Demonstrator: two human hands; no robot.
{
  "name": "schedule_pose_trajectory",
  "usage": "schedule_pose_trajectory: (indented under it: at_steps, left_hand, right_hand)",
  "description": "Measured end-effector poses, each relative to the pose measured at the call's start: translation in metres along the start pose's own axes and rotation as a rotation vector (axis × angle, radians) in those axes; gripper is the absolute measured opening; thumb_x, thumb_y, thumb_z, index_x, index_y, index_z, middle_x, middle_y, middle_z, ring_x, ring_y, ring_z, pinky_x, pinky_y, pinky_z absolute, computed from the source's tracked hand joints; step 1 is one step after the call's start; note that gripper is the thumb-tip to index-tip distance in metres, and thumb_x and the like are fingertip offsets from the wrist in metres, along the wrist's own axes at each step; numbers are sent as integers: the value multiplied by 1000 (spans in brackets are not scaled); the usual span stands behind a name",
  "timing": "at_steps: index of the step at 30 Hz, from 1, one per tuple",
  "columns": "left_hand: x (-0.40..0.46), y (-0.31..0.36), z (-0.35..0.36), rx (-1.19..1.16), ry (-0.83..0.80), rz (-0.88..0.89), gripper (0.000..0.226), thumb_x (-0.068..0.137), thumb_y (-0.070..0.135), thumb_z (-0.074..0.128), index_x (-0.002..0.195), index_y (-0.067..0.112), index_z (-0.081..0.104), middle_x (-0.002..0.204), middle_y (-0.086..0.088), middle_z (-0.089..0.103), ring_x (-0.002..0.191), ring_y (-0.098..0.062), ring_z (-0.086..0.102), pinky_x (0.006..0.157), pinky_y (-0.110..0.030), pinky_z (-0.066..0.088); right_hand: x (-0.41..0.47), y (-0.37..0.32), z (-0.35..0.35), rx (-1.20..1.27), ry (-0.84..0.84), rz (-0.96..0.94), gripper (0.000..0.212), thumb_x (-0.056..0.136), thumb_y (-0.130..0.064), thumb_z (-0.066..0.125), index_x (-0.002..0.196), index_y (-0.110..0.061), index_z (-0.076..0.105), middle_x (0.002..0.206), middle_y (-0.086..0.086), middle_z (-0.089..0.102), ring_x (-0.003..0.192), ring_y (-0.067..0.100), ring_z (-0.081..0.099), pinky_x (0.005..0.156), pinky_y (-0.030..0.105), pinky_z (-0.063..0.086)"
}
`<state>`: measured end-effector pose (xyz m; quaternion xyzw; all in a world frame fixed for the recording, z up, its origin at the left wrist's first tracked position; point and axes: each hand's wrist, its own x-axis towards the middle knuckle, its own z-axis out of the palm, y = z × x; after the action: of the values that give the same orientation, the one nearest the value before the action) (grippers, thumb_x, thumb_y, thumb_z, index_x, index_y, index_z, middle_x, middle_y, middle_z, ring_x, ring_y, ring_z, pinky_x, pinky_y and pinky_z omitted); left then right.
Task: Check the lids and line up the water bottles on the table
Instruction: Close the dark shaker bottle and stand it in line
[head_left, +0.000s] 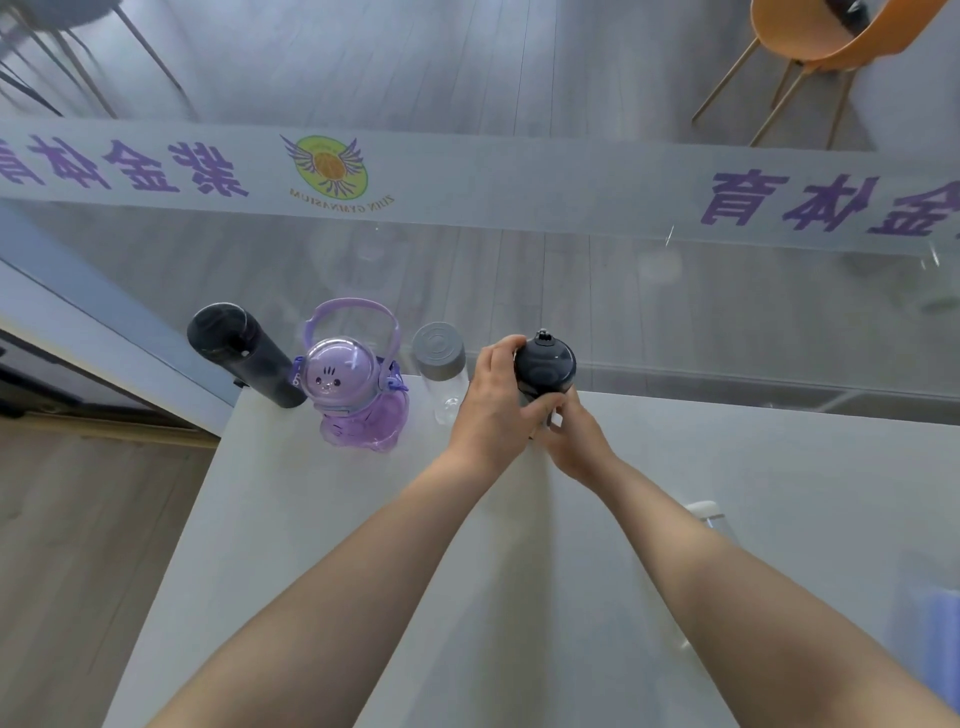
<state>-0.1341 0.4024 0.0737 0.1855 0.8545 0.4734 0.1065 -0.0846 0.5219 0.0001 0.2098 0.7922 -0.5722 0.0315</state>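
Observation:
Three bottles stand in a row along the far edge of the white table (322, 545): a tall black flask (244, 356) at the left, a purple cartoon bottle (358, 389) with a looped handle, and a clear bottle with a grey lid (441, 366). To their right is a dark-lidded bottle (545, 366), held by both hands. My left hand (493, 405) wraps its left side near the lid. My right hand (574, 436) grips its lower body from the near side. Most of that bottle's body is hidden behind my fingers.
A glass wall with purple lettering and a round logo (332, 166) rises just behind the table's far edge. A white-capped clear bottle (709, 514) shows at the right, partly behind my right forearm. An orange chair (826, 31) stands beyond the glass.

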Motion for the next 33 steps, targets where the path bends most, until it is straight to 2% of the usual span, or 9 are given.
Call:
schedule_pose_trajectory:
  at_steps: [6,11,14,17,20,22,26,30,33]
  left_hand:
    - [5,-3,2,10,26,1,68,78,22,77,136,19,41,129,-1,43,118,-13,46,95,-16,33]
    - [3,-3,4,25,26,8,70,80,25,75,139,18,38,134,-1,41,123,-14,43,97,-16,31]
    - [1,-4,2,43,23,12,73,81,27,74,141,19,35,137,0,40,127,-14,40,99,-16,30]
    - [-4,-6,2,93,24,34,81,81,32,75,146,19,29,144,1,35,134,-14,33,105,-19,27]
    - [-11,-7,2,169,63,75,84,80,34,74,148,16,27,150,-3,31,139,-18,29,114,-29,25]
    - [-17,-7,1,220,106,135,79,81,33,70,148,14,31,150,-5,33,140,-21,30,117,-33,24]
    - [-31,2,6,274,136,212,69,85,27,67,145,14,35,148,-4,38,139,-21,32,117,-28,18]
    - [-53,19,24,285,184,231,56,86,25,62,137,13,44,141,-4,47,134,-21,37,115,-30,21]
    - [-76,27,46,238,183,201,45,85,21,58,130,16,51,128,-1,57,121,-21,48,110,-34,32]
  right_hand:
    - [7,-3,-1,10,-41,-13,57,86,-18,66,132,-37,37,120,-19,58,112,-1,55,94,23,44]
    - [7,-3,-1,-6,-30,20,55,85,-27,67,130,-35,38,120,-15,57,112,5,54,92,25,42]
    - [5,-5,-1,-18,-22,32,61,83,-28,69,134,-36,36,123,-18,56,115,8,53,92,25,38]
    - [0,-2,-6,-62,-18,43,73,81,-30,72,140,-32,30,137,-12,49,126,11,47,99,28,38]
    - [-13,7,-16,-131,-4,108,86,83,-35,70,150,-25,17,155,0,31,141,16,31,107,30,32]
    - [-28,11,-27,-149,4,126,81,88,-30,65,152,-23,15,157,2,27,143,19,29,112,34,30]
    - [-66,14,-57,-157,85,78,68,90,-21,60,148,-19,26,152,4,36,139,15,33,115,38,31]
    - [-120,25,-94,-182,175,35,53,90,-13,56,140,-18,38,141,0,46,131,15,42,109,33,35]
    - [-159,42,-122,-264,211,14,46,92,-14,55,136,-20,42,136,-3,49,127,15,43,100,24,32]
